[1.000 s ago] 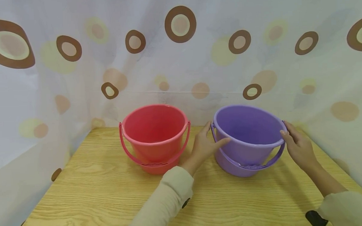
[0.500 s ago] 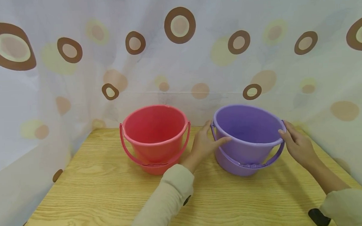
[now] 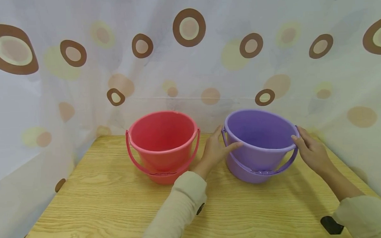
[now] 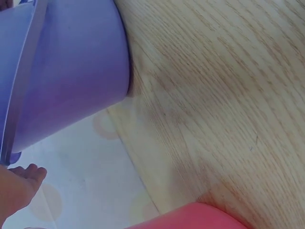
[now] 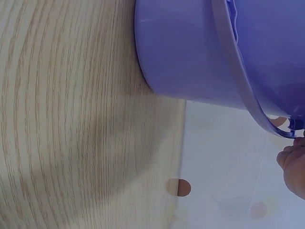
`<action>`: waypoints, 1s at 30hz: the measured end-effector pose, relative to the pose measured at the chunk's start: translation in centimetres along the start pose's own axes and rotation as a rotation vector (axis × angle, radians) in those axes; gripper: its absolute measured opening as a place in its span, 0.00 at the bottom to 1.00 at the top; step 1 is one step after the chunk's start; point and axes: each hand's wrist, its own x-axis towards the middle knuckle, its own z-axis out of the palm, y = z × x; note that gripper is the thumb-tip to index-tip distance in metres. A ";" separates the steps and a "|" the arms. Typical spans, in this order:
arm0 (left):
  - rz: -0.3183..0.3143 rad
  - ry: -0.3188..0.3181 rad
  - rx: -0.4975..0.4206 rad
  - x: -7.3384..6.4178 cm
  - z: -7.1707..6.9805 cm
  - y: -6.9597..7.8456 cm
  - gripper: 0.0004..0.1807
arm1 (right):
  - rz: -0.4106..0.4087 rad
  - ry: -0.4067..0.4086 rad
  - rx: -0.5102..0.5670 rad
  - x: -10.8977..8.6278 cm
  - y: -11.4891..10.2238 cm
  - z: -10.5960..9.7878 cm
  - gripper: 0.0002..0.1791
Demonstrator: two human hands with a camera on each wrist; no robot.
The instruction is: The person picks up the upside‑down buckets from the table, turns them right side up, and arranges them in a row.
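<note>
A purple bucket (image 3: pixel 253 162) stands upright on the wooden table, right of centre, its handle hanging down at the front. My left hand (image 3: pixel 214 151) lies along the bucket's left side, fingers extended by the handle joint and thumb reaching to the front of the rim. On the opposite side my right hand (image 3: pixel 312 151) pinches the rim, thumb over the edge and fingers outside near the other handle joint. In the left wrist view, fingers (image 4: pixel 33 174) show just below the rim. The right wrist view catches bent fingers (image 5: pixel 288 155) beside the handle joint.
A red bucket (image 3: pixel 163 160) stands upright to the left, its handle hanging down in front, close to my left forearm. Behind the wooden table (image 3: pixel 102 206) and along both its sides hangs a pale sheet (image 3: pixel 176 70) printed with brown and yellow circles.
The purple bucket has shifted slightly back and left, and my right hand has moved left with it. My left hand keeps its place at the side. The red bucket has not moved.
</note>
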 end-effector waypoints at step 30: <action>-0.021 -0.060 0.185 -3.6 -1.3 -0.9 0.39 | -0.200 0.567 0.016 -0.7 -2.2 2.4 0.15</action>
